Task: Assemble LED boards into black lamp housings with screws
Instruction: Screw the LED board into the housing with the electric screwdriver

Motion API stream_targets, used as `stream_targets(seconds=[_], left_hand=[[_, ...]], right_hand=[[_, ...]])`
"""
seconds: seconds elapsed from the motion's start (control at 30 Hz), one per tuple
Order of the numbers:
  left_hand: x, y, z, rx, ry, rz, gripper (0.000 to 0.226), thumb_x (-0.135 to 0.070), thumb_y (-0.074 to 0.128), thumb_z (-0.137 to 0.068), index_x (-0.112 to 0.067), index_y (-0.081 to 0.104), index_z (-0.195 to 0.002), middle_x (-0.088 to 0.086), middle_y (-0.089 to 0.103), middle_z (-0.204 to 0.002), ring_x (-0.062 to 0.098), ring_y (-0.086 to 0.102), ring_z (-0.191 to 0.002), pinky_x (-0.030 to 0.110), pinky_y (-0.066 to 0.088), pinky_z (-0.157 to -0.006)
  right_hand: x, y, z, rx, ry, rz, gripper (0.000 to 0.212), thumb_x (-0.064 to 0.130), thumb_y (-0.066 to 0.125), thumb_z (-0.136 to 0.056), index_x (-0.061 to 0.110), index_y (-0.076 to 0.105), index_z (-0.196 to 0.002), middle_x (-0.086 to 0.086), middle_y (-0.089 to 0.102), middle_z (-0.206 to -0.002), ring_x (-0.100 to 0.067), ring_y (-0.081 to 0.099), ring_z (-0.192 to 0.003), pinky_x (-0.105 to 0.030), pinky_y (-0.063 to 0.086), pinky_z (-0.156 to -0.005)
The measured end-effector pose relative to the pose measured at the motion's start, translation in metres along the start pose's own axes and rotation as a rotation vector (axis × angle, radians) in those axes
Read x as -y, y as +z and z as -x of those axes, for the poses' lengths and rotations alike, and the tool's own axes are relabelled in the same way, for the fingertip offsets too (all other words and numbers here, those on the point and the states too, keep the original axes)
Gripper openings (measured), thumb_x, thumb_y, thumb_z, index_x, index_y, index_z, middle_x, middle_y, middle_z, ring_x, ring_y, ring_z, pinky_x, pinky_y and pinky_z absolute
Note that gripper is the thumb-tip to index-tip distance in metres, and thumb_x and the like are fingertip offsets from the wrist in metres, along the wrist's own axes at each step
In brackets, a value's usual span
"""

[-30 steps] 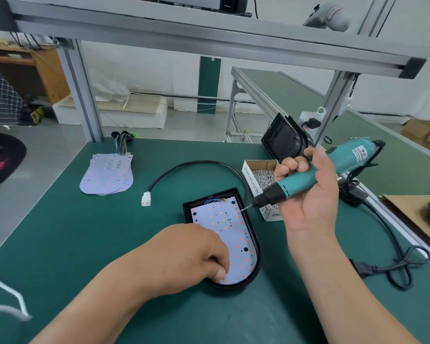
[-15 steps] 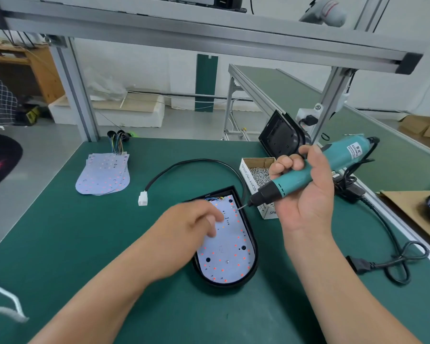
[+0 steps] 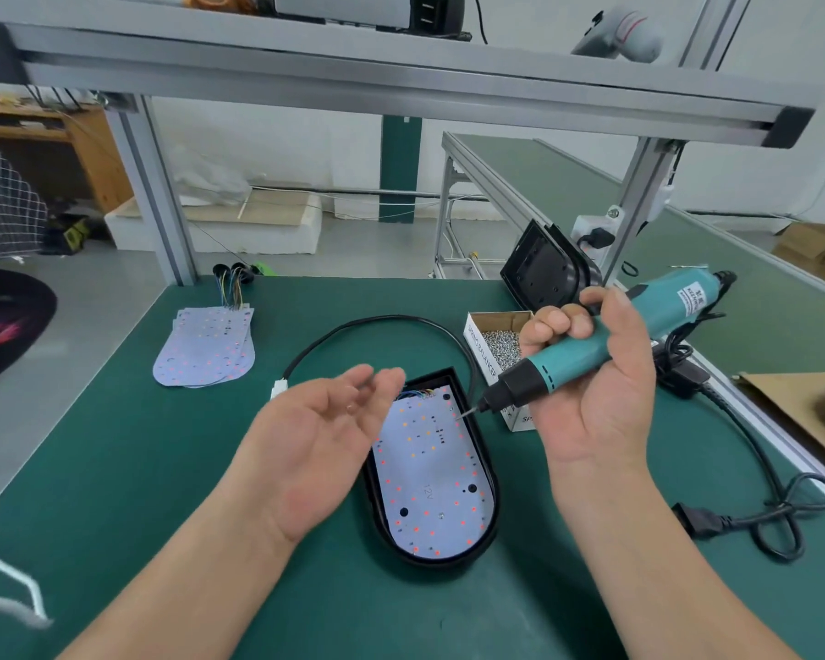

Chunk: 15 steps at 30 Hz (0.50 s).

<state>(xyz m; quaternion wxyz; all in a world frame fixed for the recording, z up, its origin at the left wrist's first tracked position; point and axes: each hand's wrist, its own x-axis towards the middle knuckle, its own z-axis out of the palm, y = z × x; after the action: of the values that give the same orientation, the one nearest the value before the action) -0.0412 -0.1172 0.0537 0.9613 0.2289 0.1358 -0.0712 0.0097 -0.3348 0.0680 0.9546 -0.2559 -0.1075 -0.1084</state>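
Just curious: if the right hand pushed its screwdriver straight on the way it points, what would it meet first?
Probably the LED board, near its upper right edge; depth is unclear.

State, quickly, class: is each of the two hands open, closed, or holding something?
Left hand: open, palm up, holding nothing.
Right hand: closed round the electric screwdriver.

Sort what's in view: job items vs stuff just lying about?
Job: black housing with LED board seated inside; screwdriver in right hand; screw box; spare LED boards; second housing propped behind the box. Left hand holds nothing.
Lying about: loose plug lead; cardboard sheet; foam block on floor.
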Motion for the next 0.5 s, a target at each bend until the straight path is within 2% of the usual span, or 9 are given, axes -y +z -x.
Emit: stream_targets(seconds=[0.13,0.23,0.33,0.43,0.5], left_hand=[[0.014,-0.004,0.004,0.026,-0.069,-0.244,0.034,0.017,0.035,-0.1,0.02,0.057,-0.125,0.03,0.072,-0.109,0.033,0.079,-0.095,0.03,0.066,-0.076],[0.018,-0.004,0.008,0.119,-0.116,-0.351,0.032,0.018,0.033,-0.102,0.018,0.055,-0.126,0.032,0.074,-0.115,0.033,0.078,-0.104,0.026,0.064,-0.075],[0.014,-0.004,0.008,0.179,-0.106,-0.435,0.026,0.009,0.039,-0.108,0.013,0.054,-0.129,0.03,0.074,-0.119,0.034,0.076,-0.111,0.027,0.064,-0.075],[0.007,-0.005,0.004,0.131,-0.021,-0.498,0.025,-0.005,0.046,-0.111,0.007,0.057,-0.129,0.022,0.077,-0.118,0.03,0.078,-0.109,0.026,0.064,-0.069],[0.004,-0.007,0.003,0.113,0.003,-0.499,0.025,-0.006,0.045,-0.112,0.004,0.057,-0.131,0.02,0.078,-0.118,0.028,0.078,-0.109,0.027,0.065,-0.07]], right_hand=[[-0.002,0.0,0.001,-0.003,0.014,0.001,0.012,0.022,0.066,-0.1,0.013,0.064,-0.092,0.001,0.048,-0.073,-0.016,0.054,-0.071,-0.029,0.052,-0.072],[-0.003,0.0,0.001,0.005,0.015,0.001,0.012,0.021,0.064,-0.101,0.013,0.064,-0.092,0.001,0.048,-0.072,-0.016,0.054,-0.072,-0.029,0.052,-0.072],[-0.002,0.001,0.002,-0.005,0.005,0.0,0.013,0.021,0.064,-0.101,0.013,0.065,-0.09,0.001,0.047,-0.072,-0.016,0.054,-0.072,-0.029,0.052,-0.073],[0.0,0.001,0.002,-0.014,-0.004,-0.014,0.012,0.021,0.065,-0.1,0.013,0.063,-0.091,0.001,0.047,-0.072,-0.016,0.053,-0.072,-0.029,0.052,-0.073],[0.0,0.001,0.001,-0.015,-0.004,-0.008,0.011,0.021,0.065,-0.099,0.013,0.062,-0.092,0.001,0.047,-0.072,-0.016,0.053,-0.072,-0.029,0.052,-0.073]])
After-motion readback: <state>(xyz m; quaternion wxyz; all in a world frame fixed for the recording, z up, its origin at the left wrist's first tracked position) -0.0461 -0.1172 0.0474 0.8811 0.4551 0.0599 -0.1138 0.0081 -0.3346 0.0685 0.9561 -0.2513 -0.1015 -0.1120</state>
